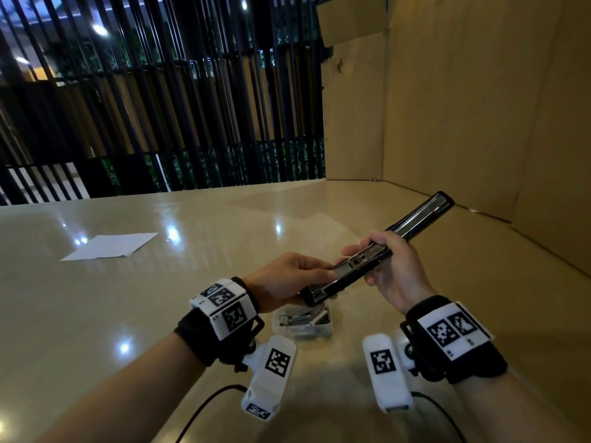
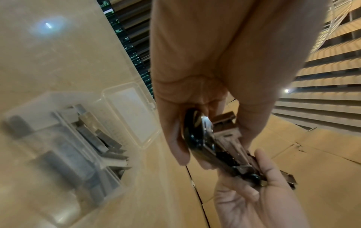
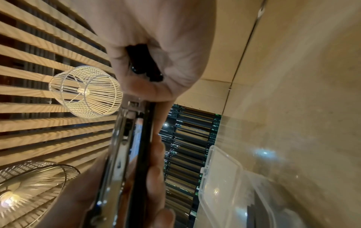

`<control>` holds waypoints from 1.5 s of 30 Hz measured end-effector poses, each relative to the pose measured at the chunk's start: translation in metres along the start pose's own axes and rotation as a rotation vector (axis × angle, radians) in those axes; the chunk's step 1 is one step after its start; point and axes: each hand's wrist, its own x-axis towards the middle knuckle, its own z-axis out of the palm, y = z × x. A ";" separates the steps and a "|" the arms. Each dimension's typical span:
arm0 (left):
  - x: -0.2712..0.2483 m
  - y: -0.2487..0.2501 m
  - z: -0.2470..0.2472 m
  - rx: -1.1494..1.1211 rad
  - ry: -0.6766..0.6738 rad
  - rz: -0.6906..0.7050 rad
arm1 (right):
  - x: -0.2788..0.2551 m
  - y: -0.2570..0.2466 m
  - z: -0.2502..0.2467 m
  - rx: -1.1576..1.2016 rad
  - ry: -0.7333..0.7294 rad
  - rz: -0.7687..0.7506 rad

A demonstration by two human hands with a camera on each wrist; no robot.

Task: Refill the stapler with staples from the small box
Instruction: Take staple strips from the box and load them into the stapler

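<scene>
Holding the stapler [image 1: 367, 263] swung open and flat, lower centre of the head view, so the staple channel is kept facing up for loading, probably. Its near end is pinched by the left hand [image 1: 287, 279]; the hinge is gripped by the right hand [image 1: 393, 270]. The small box [image 1: 303, 321] is left open just below, staples within easy reach.

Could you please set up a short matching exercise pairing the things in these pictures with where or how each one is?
Things:
1. black and chrome stapler
2. clear plastic staple box
3. white paper sheet

States:
a. flat on the table, far left
b. held open in both hands
c. lid open, on the table below the hands

Pairs: 1-b, 2-c, 3-a
</scene>
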 end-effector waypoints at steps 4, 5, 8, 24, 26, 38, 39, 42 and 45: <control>0.000 0.000 0.003 -0.018 0.036 -0.016 | 0.000 0.004 0.000 0.102 0.018 0.083; 0.000 -0.001 0.003 -0.027 0.042 -0.017 | 0.000 0.004 0.001 0.119 0.019 0.100; -0.001 0.000 0.003 -0.063 0.043 -0.024 | 0.000 0.004 0.003 0.170 0.016 0.139; -0.013 0.003 -0.001 -0.259 -0.158 -0.062 | -0.002 0.000 0.006 0.042 -0.003 0.099; -0.016 0.003 -0.007 -0.310 -0.218 -0.064 | -0.002 0.000 0.006 0.045 -0.013 0.088; -0.012 -0.001 0.002 -0.020 -0.044 -0.063 | 0.000 0.008 0.008 -0.028 -0.018 -0.034; -0.011 0.000 0.006 0.029 0.003 -0.067 | 0.000 0.008 0.008 -0.042 -0.011 -0.042; -0.008 0.003 0.011 0.090 0.061 -0.068 | -0.002 0.007 0.009 -0.066 0.013 -0.050; -0.009 0.006 0.010 0.023 0.009 -0.062 | -0.001 0.004 0.007 -0.043 0.027 -0.046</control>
